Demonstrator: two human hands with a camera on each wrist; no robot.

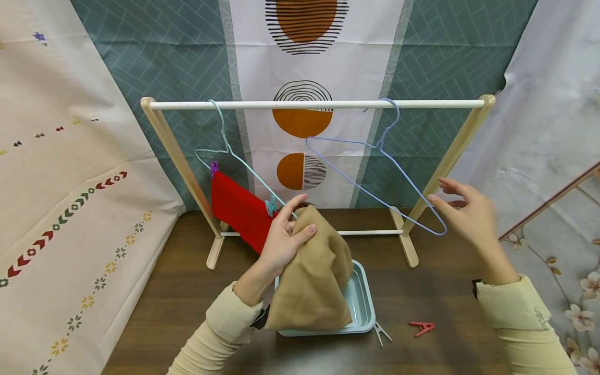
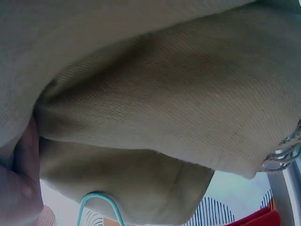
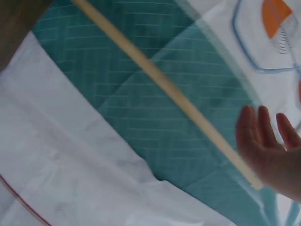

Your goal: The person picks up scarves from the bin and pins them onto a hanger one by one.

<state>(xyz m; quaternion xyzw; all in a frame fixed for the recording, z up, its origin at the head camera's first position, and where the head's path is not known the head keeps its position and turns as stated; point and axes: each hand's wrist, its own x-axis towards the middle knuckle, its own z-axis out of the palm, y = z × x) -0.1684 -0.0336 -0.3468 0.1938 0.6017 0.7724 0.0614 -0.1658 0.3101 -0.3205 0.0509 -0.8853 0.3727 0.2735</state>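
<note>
Your left hand pinches the upper part of the tan cloth between thumb and fingers; the cloth hangs over the tray. On your right hand, thumb and fingers stand apart beside the blue hanger; you cannot tell whether they touch it. This hanger hooks over the white rail. To its left, the green hanger carries the red cloth. On the table, a grey clip lies beside the tray, with a red clip farther right.
</note>
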